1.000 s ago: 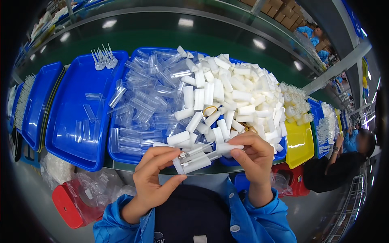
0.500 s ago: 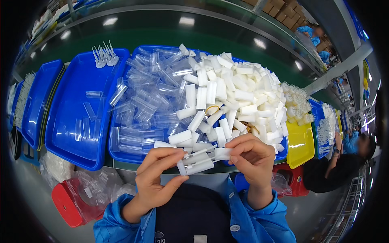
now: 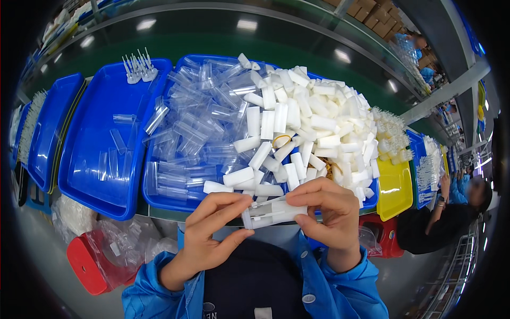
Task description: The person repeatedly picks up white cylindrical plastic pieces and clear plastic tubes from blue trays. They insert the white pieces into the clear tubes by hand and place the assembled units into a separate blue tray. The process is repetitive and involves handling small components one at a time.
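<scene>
Between my two hands lies a white pronged plastic holder (image 3: 259, 217), nearly level, with white foam blocks set along its thin prongs. My left hand (image 3: 210, 236) pinches its flat base between thumb and fingers. At the other end my right hand (image 3: 332, 218) grips the foam and prong ends, its fingertips hiding part of them. Just beyond my fingers spreads a heap of white foam blocks (image 3: 324, 123) in a blue tray (image 3: 146, 183). Loose clear plastic sleeves (image 3: 191, 133) fill the left half of that tray.
Another blue tray (image 3: 90, 149) at left holds a few sleeves and a cluster of white pronged pieces (image 3: 140, 69). A yellow tray (image 3: 396, 186) with more pronged pieces stands at right. Red stools (image 3: 87, 268) sit below. A co-worker (image 3: 433, 226) is at far right.
My right hand has closed in toward the left. The foam block it held apart at the prong ends now lies in line with the holder, and the holder is more level.
</scene>
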Motion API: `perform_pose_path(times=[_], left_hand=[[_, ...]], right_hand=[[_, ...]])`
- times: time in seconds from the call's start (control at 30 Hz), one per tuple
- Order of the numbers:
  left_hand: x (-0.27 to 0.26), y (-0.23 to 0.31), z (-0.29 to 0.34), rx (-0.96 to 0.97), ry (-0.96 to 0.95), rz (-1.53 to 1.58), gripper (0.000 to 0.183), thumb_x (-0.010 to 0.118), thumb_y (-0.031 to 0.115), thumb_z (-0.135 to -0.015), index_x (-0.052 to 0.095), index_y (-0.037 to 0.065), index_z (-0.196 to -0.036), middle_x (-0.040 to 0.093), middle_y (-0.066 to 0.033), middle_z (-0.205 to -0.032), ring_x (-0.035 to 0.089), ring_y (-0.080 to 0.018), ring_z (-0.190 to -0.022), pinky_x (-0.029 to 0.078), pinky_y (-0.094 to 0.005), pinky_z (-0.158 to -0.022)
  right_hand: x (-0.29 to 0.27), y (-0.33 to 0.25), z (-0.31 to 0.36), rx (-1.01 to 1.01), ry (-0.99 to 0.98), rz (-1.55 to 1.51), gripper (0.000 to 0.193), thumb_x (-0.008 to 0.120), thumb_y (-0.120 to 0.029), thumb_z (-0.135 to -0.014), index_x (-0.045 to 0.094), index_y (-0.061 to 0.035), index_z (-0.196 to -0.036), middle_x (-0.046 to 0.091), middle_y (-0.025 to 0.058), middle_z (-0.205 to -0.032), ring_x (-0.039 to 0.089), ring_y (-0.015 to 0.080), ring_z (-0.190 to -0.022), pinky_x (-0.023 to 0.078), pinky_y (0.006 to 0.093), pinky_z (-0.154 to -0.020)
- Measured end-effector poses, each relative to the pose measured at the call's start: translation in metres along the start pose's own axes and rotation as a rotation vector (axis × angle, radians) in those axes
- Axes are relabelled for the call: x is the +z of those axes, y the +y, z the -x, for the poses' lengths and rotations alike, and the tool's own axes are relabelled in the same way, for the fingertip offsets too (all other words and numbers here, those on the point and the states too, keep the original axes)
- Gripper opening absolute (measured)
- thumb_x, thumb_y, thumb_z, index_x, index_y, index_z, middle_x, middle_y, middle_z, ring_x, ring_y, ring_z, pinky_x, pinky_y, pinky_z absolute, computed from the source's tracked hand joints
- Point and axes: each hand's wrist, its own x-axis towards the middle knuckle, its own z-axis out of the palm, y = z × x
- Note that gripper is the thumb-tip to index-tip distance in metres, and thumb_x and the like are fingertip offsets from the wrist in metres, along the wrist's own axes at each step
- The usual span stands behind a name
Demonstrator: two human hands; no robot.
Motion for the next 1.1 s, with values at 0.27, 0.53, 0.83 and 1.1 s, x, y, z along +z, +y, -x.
perform_pose_path(times=[0.27,0.53,0.83,1.1], left_hand=[[-0.002,0.004,-0.001,-0.050,-0.049,0.016,0.050,0.078,-0.001,-0.072,0.063,-0.004,-0.120,0.060,-0.0166,-0.115,0.064,-0.0230,-0.098,0.053,-0.0304,-0.083],[0.000,0.002,-0.001,-0.034,-0.092,0.046,0.051,0.079,0.000,-0.072,0.064,-0.001,-0.120,0.060,-0.0154,-0.114,0.064,-0.0234,-0.096,0.054,-0.0304,-0.080],[0.005,0.003,0.000,-0.092,-0.021,0.087,0.046,0.076,-0.006,-0.073,0.063,-0.003,-0.117,0.057,-0.0164,-0.118,0.063,-0.0239,-0.104,0.061,-0.0305,-0.079],[-0.001,0.000,0.006,-0.117,0.127,0.408,0.039,0.070,-0.007,-0.078,0.060,-0.007,-0.116,0.048,-0.0204,-0.126,0.060,-0.0286,-0.109,0.058,-0.0375,-0.087]], right_hand=[[0.002,-0.002,-0.004,-0.102,-0.016,0.166,0.030,0.068,0.004,-0.073,0.073,-0.0028,-0.102,0.068,0.0102,-0.102,0.058,0.0076,-0.064,0.043,0.0189,-0.051],[0.019,-0.001,0.000,-0.127,-0.082,0.132,0.029,0.071,0.002,-0.076,0.072,-0.0033,-0.104,0.068,0.0104,-0.101,0.065,0.0148,-0.078,0.051,0.0239,-0.060],[0.034,0.010,0.005,-0.319,0.060,0.231,0.022,0.074,0.003,-0.071,0.071,-0.0008,-0.093,0.068,0.0136,-0.096,0.067,0.0241,-0.086,0.053,0.0319,-0.072],[-0.019,0.017,0.001,-0.206,0.305,0.668,0.023,0.066,0.006,-0.071,0.067,-0.0023,-0.093,0.062,0.0093,-0.084,0.058,0.0270,-0.078,0.045,0.0326,-0.067]])
